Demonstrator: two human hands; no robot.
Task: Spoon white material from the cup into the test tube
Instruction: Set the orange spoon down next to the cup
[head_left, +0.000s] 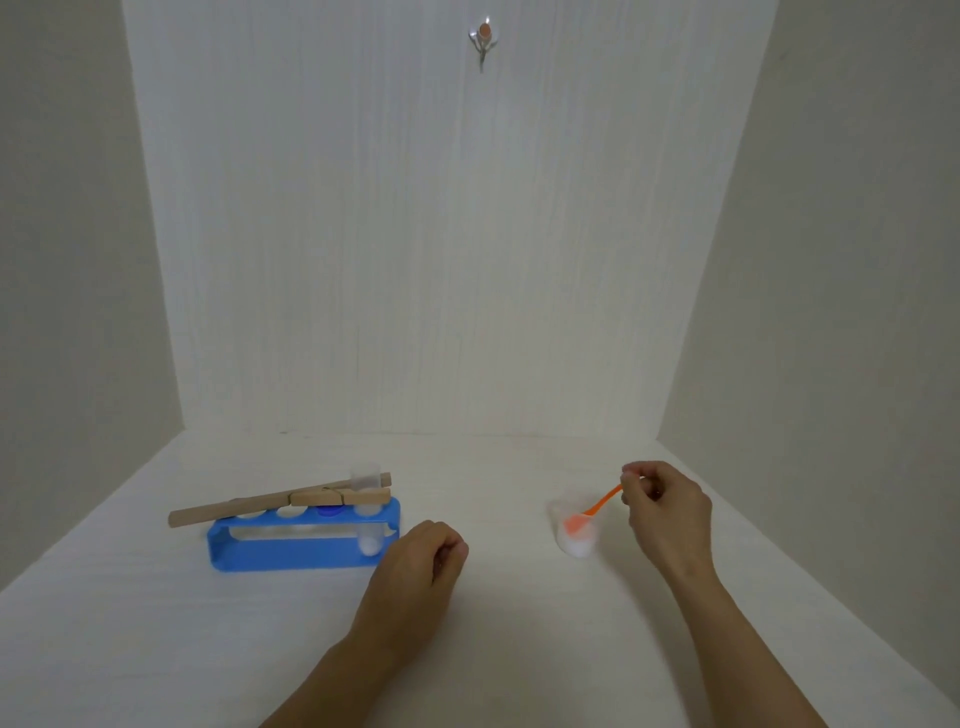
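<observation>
A clear plastic cup (575, 540) with white material at its bottom stands on the white table, right of centre. My right hand (667, 512) pinches the handle end of an orange spoon (592, 512), whose bowl dips into the cup. A clear test tube (370, 519) with a little white material at its bottom stands in the rightmost hole of a blue rack (291, 553). A wooden test-tube clamp (280, 501) grips the tube near its top and lies across the rack. My left hand (421, 577) rests loosely curled on the table just right of the rack, holding nothing.
A small blue cap (328, 512) sits in one rack hole. White walls close the space at the back and both sides, and a hook (483, 44) hangs high on the back wall.
</observation>
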